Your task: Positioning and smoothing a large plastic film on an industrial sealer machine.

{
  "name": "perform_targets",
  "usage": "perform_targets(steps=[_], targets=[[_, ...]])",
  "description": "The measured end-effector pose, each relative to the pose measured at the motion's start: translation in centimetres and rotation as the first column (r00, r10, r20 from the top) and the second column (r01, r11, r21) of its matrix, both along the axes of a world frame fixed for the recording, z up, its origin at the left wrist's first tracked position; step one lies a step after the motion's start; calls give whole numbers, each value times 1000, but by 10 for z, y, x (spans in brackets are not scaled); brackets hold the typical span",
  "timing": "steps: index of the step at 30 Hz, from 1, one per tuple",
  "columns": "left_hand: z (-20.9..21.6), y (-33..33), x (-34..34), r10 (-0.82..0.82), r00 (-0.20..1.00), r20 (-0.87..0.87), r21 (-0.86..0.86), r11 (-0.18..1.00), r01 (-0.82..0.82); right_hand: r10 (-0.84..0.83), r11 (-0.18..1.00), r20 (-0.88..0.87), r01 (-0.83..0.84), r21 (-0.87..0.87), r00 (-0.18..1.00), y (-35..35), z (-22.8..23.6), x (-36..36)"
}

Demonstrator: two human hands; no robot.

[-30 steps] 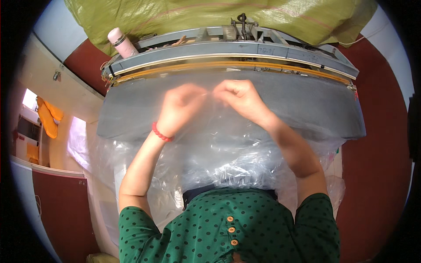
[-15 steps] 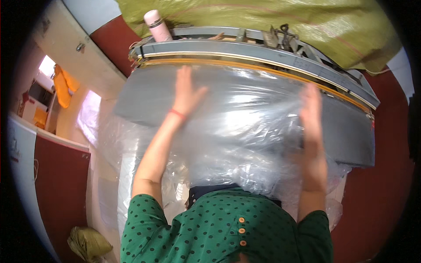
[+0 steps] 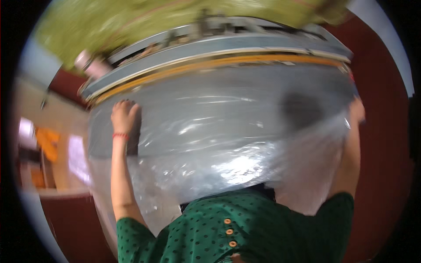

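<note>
A sheet of clear plastic film (image 3: pixel 239 168) lies over a grey work surface (image 3: pixel 100 136) and hangs down toward me, glossy and wrinkled. My left hand (image 3: pixel 123 117) rests palm down near the left end of the surface, thumb apart from the fingers, a red band on its wrist. Out at the right end, my right hand (image 3: pixel 357 109) is closed at the film's edge, which runs taut down from it; motion blurs its fingers. Behind the surface runs a long grey metal bar (image 3: pixel 228 44) with an orange strip (image 3: pixel 210 62) along its front.
A pink bottle (image 3: pixel 94 65) leans behind the bar's left end. Green-yellow woven sheeting (image 3: pixel 131 22) covers the back. The wall on the right is dark red and white. At far left an opening shows orange cloth (image 3: pixel 47 147), and a dark red panel (image 3: pixel 72 219) stands below.
My hands have spread apart, the left toward the surface's left end, the right out to its right end. The film is spread wider and flatter. The view has tilted.
</note>
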State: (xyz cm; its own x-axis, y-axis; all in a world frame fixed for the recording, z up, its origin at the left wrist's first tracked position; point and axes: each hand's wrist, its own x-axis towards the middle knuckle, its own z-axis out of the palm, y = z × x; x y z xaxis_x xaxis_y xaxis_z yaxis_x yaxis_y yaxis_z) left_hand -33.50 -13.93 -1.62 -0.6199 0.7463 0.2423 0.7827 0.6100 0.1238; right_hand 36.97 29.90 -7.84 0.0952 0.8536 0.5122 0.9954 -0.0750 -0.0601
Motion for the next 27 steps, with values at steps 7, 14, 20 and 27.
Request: perform_targets(steps=[7, 14, 20, 27], targets=[[36, 113, 275, -525, -190, 829, 538, 658, 527, -70, 996, -146, 77, 43, 987, -8, 11, -20], [-22, 144, 436, -522, 9, 853, 386, 642, 662, -63, 998, -169, 65, 3, 984, -10, 22, -33], [31, 107, 400, -179, -627, 758, 652, 178, 737, -24, 1000, -156, 24, -2, 987, -9, 21, -40], [84, -49, 198, -715, -635, 294, 955, 195, 222, -94, 995, -212, 84, -59, 973, -14, 30, -44]])
